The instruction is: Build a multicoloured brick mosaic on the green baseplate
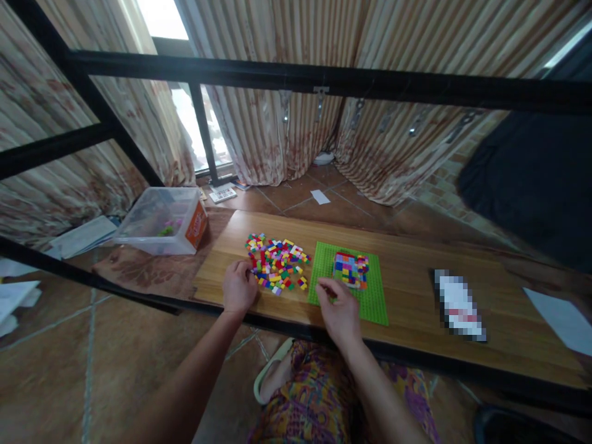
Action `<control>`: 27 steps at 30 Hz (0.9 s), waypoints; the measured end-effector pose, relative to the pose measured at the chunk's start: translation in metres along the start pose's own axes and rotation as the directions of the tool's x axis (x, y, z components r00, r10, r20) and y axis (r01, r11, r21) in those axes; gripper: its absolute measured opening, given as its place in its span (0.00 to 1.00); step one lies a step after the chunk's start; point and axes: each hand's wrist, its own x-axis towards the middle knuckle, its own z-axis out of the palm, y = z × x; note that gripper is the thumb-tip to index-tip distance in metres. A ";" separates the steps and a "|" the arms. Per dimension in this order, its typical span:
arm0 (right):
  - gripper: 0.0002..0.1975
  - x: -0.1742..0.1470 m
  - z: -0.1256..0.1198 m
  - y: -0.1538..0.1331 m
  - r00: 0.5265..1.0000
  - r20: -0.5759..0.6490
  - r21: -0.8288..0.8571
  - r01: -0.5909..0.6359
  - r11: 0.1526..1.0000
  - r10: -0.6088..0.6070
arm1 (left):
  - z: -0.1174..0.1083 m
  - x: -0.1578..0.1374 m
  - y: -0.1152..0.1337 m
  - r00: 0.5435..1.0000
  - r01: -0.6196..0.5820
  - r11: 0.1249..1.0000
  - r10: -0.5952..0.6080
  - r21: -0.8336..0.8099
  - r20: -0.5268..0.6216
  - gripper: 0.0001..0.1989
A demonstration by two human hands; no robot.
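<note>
Right hand [341, 308] rests curled on the green baseplate [372, 299], possibly pinching something (too small to confirm). Left hand [239, 287], fingers bent, touches the loose brick pile [276, 264]. Beyond: partly built brick block [351, 269]. Assembly stage; placement requires stud alignment.
</note>
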 end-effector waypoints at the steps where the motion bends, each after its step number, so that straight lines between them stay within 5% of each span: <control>1: 0.10 -0.003 0.007 -0.004 0.998 0.056 -0.057 0.035 0.998 -0.032 | 0.000 0.000 0.000 1.000 -0.004 1.000 0.004 0.000 0.000 0.09; 8: 0.12 -0.001 0.044 -0.018 0.952 0.270 -0.348 0.236 0.907 -0.144 | 0.002 -0.001 -0.001 1.000 0.002 1.000 -0.002 0.003 -0.003 0.09; 22: 0.13 0.010 0.048 -0.006 0.974 0.158 -0.421 0.213 0.881 -0.160 | 0.002 -0.002 -0.001 1.000 0.001 1.000 -0.001 -0.020 0.000 0.08; 27: 0.12 0.008 0.057 -0.013 0.956 0.219 -0.374 0.266 0.888 -0.194 | 0.003 -0.002 -0.003 1.000 -0.019 0.999 0.019 -0.032 -0.014 0.08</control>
